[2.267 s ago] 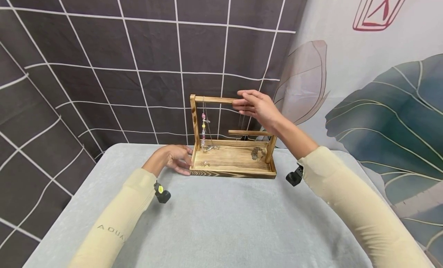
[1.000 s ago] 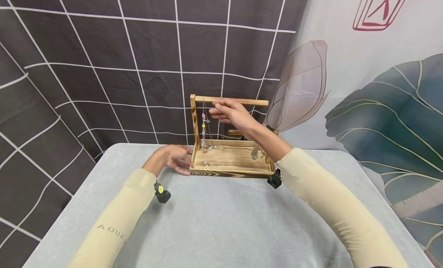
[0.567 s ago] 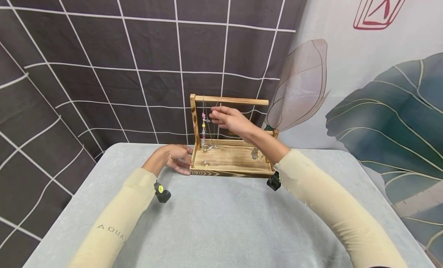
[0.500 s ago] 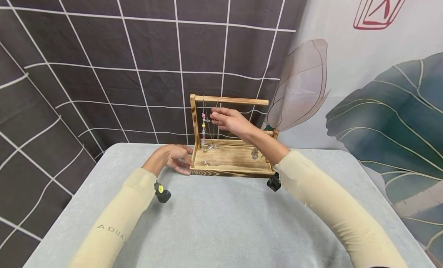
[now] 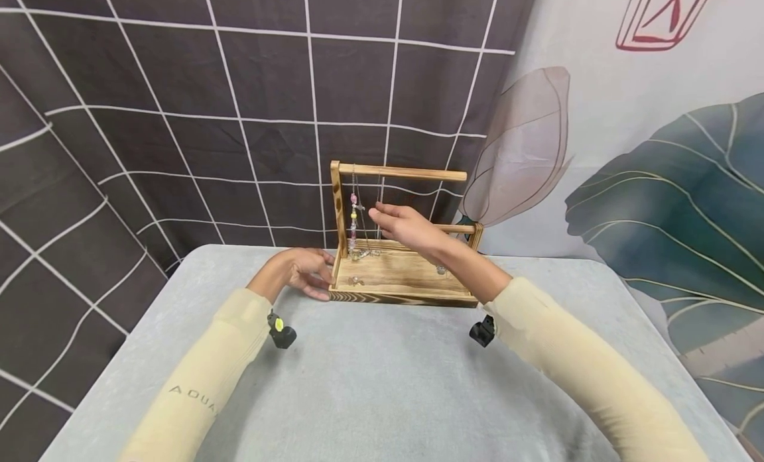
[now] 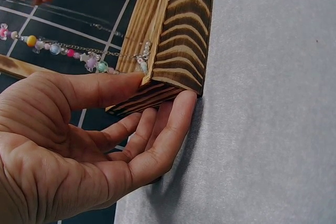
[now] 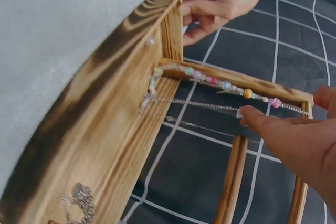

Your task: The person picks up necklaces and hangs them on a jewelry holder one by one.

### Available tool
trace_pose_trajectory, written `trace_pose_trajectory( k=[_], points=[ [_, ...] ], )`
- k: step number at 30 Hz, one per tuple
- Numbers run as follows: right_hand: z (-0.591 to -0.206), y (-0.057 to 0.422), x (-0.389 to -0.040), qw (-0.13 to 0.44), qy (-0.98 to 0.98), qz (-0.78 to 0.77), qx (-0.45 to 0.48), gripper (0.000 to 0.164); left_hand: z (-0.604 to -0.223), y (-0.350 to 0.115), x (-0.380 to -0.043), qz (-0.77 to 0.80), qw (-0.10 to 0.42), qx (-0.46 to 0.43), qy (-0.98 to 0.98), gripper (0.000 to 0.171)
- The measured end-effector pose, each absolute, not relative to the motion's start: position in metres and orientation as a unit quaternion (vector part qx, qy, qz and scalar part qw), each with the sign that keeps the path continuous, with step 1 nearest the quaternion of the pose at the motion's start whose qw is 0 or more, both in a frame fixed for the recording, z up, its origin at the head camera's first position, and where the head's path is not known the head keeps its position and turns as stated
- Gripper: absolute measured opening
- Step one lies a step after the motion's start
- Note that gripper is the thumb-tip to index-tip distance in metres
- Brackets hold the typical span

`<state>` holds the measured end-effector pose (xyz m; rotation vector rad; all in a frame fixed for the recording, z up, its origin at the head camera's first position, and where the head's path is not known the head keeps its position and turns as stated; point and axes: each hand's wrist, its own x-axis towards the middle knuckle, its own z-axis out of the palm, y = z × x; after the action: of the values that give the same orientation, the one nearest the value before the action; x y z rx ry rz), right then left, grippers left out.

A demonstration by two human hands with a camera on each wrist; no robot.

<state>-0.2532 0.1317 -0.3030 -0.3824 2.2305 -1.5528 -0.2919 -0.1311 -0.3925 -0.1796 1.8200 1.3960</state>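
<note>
A wooden jewellery stand point(image 5: 402, 299) with a shallow tray stands on the table. My left hand point(image 5: 307, 273) grips the tray's left end, thumb on the rim and fingers along the outer side, as the left wrist view shows. A colourful beaded strand point(image 7: 248, 93) and a silver chain hang near the left end of the top bar point(image 5: 412, 173). To their right hangs a thin necklace point(image 5: 379, 189). Just beside it is my right hand point(image 5: 412, 230), below the bar with fingers loosely extended. Its thumb overlaps a chain in the right wrist view.
A silver chain clump point(image 7: 81, 200) lies at the tray's right, mostly behind my right forearm in the head view. Small jewellery point(image 5: 355, 281) sits at the tray's front left. A lower bar point(image 5: 456, 229) extends from the right post. Behind the table hangs a dark gridded curtain point(image 5: 256, 71).
My right hand has moved left along the top bar, with the thin necklace shifting left, then lowered away from the bar. My left hand stays on the tray's end.
</note>
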Motion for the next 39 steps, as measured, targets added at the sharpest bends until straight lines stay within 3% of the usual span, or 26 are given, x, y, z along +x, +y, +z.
trace_pose_trajectory(
  k=[6,17,28,32,39],
  points=[
    [-0.318,0.131,-0.245,0.204,0.809,-0.527,-0.161,0.073,-0.392,-0.131,-0.292,0.552,0.412,-0.067,0.722,0.063],
    [-0.369,0.123,-0.247,0.131,0.867,-0.435,-0.205,0.061,-0.391,-0.132,-0.293,0.555,0.414,-0.071,0.718,0.069],
    [-0.406,0.125,-0.26,0.159,0.886,-0.39,-0.197,0.057,-0.391,-0.131,-0.293,0.552,0.414,-0.073,0.72,0.068],
    [-0.415,0.127,-0.271,0.146,0.903,-0.349,-0.206,0.057,-0.39,-0.131,-0.293,0.554,0.412,-0.075,0.719,0.07],
    [-0.472,0.133,-0.324,0.108,0.936,-0.241,-0.232,0.062,-0.392,-0.131,-0.293,0.56,0.409,-0.084,0.715,0.066]
  ],
)
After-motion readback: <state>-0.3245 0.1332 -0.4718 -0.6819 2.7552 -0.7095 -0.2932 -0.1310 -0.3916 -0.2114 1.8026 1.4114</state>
